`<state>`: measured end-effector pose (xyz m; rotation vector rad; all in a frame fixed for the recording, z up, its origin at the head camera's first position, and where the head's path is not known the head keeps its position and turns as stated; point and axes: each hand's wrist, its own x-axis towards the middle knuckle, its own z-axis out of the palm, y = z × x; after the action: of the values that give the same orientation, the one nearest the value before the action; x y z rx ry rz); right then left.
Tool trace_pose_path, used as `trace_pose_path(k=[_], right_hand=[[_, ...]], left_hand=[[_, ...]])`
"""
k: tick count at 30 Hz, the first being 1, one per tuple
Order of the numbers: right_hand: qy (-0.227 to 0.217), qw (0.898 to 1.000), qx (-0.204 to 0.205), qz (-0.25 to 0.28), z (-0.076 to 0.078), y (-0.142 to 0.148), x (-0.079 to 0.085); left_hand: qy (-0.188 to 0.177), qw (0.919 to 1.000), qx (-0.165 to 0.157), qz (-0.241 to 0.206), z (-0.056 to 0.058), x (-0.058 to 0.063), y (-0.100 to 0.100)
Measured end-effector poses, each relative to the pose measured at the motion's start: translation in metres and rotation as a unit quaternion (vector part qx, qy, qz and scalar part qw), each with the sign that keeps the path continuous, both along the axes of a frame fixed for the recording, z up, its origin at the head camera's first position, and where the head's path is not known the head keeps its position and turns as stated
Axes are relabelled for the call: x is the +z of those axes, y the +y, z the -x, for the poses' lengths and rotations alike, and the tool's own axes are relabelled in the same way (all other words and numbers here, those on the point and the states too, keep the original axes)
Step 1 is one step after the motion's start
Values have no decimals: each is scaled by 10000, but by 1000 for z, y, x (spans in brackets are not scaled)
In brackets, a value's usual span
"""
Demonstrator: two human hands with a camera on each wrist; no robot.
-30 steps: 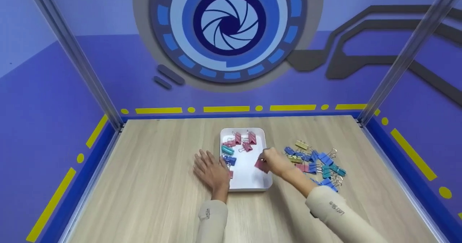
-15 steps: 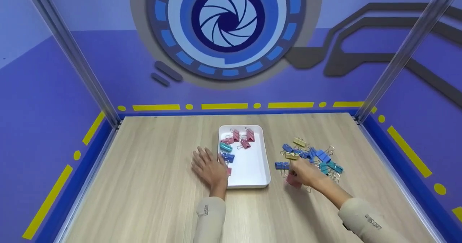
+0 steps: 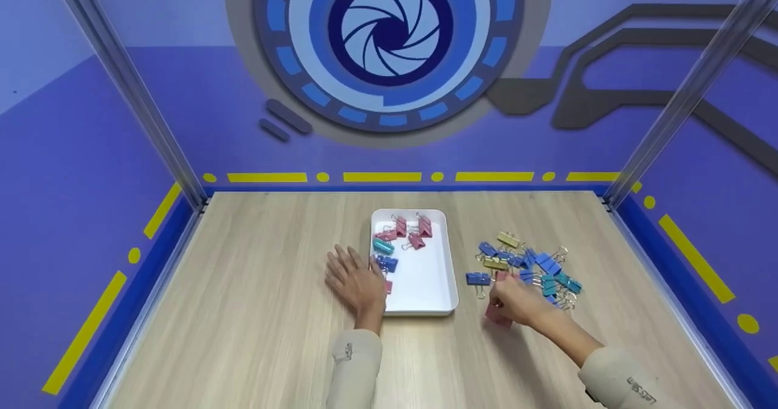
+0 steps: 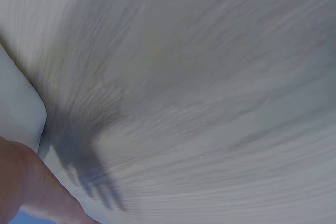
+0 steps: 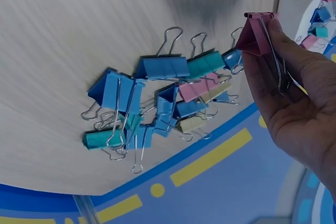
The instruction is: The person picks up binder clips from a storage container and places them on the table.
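My left hand [image 3: 355, 278] lies with straight, spread fingers at the left edge of the white tray [image 3: 452, 275], its thumb reaching over the rim. In the left wrist view, part of that hand [image 4: 44, 187] shows below a tray corner [image 4: 21, 108]. My right hand [image 3: 521, 302] pinches a pink binder clip [image 3: 497, 316] between thumb and fingers, on the near side of the loose pile. The right wrist view shows this pink clip [image 5: 254, 38] with its wire handles toward the palm. Several pink clips [image 3: 424, 225], a teal clip [image 3: 383, 246] and a blue clip [image 3: 387, 264] lie inside the tray.
Right of the tray is a pile of binder clips: blue clips [image 3: 548, 264], teal clips [image 3: 569, 283], yellow clips [image 3: 508, 239] and a pink one [image 5: 198, 88]. One blue clip [image 3: 478, 278] sits at its left side. Blue panels [image 3: 182, 123] enclose the wooden table [image 3: 261, 287].
My right hand has moved from over the tray rightward to the near side of the pile, still holding the pink binder clip. My left hand has stayed at the tray's left edge.
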<state>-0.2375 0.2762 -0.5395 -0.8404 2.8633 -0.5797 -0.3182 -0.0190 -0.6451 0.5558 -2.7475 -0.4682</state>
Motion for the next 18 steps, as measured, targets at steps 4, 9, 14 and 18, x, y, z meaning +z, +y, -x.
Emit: trace_pose_path(k=[4, 9, 14, 18], right_hand=[[-83, 10000, -16, -13, -3, 3, -6], [-113, 9995, -268, -122, -2, 18, -18], [-220, 9980, -587, -36, 4, 33, -25], [-122, 9954, -944, -111, 10, 40, -30]], left_hand=[[35, 10000, 12, 26, 1, 0, 0], [-66, 10000, -12, 45, 1, 0, 0], [-70, 10000, -42, 57, 2, 2, 2], [35, 10000, -50, -6, 1, 4, 4]])
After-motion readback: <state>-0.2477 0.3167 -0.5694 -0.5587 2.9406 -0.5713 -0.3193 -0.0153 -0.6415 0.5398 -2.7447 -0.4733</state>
